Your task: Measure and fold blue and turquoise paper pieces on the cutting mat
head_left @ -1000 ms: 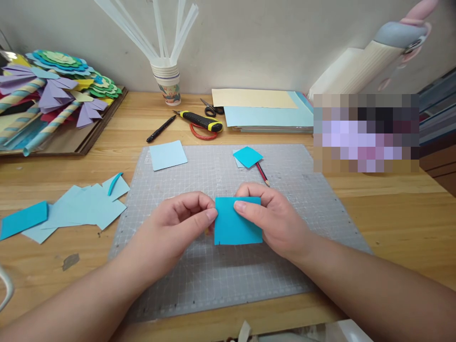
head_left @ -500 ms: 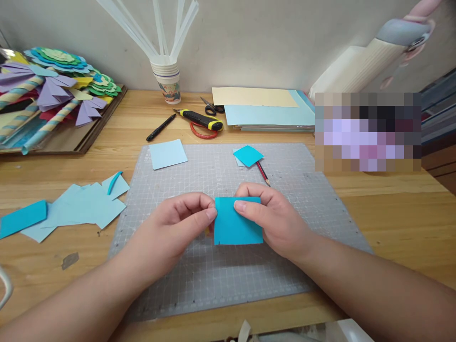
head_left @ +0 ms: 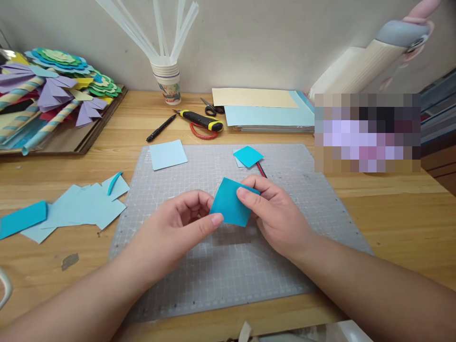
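Note:
A square of bright blue paper (head_left: 230, 202), tilted with one corner up, is held above the grey cutting mat (head_left: 171, 285). My right hand (head_left: 276, 213) pinches its right side, thumb on top and fingers behind. On the left edge, the thumb and curled fingers of my left hand (head_left: 188, 218) close on the paper's lower left corner. Beyond my hands, a second blue paper piece (head_left: 248, 156) lies over a pale blue one on the mat. A dark red pencil (head_left: 261, 169) pokes out there, its tip hidden behind my right hand.
Pale blue sheets (head_left: 78, 206) and a blue piece (head_left: 23, 218) lie left of the mat. A pale square (head_left: 168, 154) rests on its far left corner. Behind are a pen (head_left: 161, 128), a utility knife (head_left: 201, 119), scissors (head_left: 211, 109), a paper cup (head_left: 169, 88) with strips and stacked paper (head_left: 267, 116).
The blue square has turned clockwise, from level to corner-up, and risen slightly. My left thumb has shifted to its lower left corner. My right hand keeps its pinch.

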